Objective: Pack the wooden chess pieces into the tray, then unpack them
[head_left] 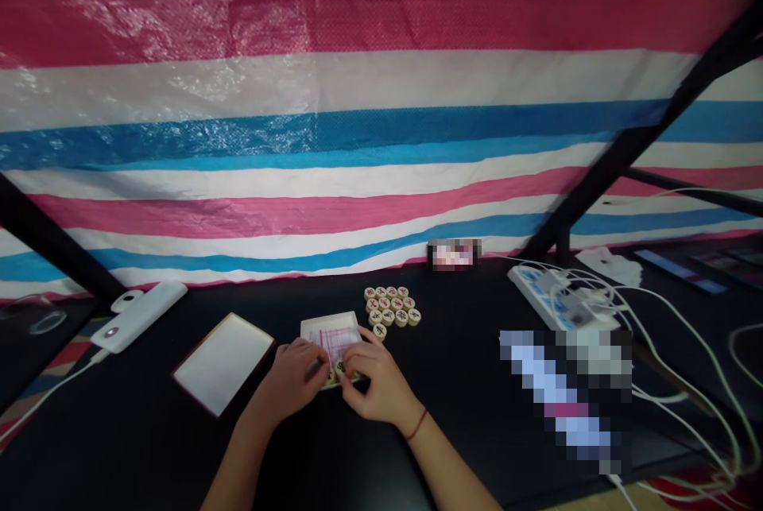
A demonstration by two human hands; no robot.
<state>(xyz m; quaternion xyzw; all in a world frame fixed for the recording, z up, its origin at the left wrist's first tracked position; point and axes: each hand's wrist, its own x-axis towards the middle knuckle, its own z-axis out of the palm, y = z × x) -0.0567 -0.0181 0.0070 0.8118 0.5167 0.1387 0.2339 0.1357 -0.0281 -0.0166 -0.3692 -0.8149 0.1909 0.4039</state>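
Observation:
A small white open box (330, 322) holds a folded sheet (331, 342) with red grid lines, and round Chinese chess pieces (340, 368) along its near side. My left hand (295, 374) reaches over the box's left side, its fingers curled and closed at a piece by the near left corner. From the right, my right hand (380, 377) bends over the near right part, thumb and fingers closed around a piece that they partly hide. Just beyond it, several Chinese chess pieces (392, 304) with red or black characters stand in rows, and a single piece (380, 331) sits nearest the hand.
Left of the box lies the box lid (226, 364), its pale inside facing up. A white power strip (140, 316) is at the far left. On the right, another power strip (536, 296) carries plugs and tangled white cables (661, 352). A striped sheet (358, 137) hangs behind the black table.

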